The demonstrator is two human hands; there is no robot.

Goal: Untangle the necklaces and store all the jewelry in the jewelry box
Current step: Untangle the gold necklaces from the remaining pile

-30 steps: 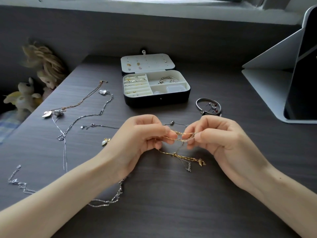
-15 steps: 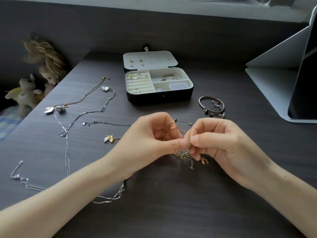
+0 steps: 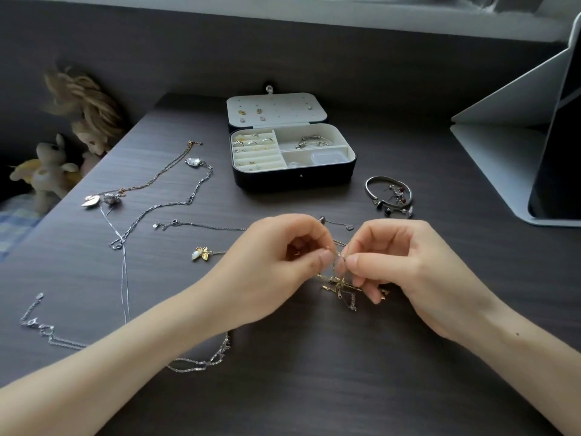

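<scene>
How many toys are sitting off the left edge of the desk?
2: a blond-haired doll farther back and a plush pony nearer, to its left; others may be hidden.

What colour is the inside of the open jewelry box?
The jewelry box is cream-white inside, black outside; the head view shows it best.

Dim daylight is admitted from the upper edge; soft focus and wide-angle bending are observed toward the corners.

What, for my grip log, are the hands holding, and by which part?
Left hand and right hand each pinch the tangled chains by thin strands above the knot.
</scene>
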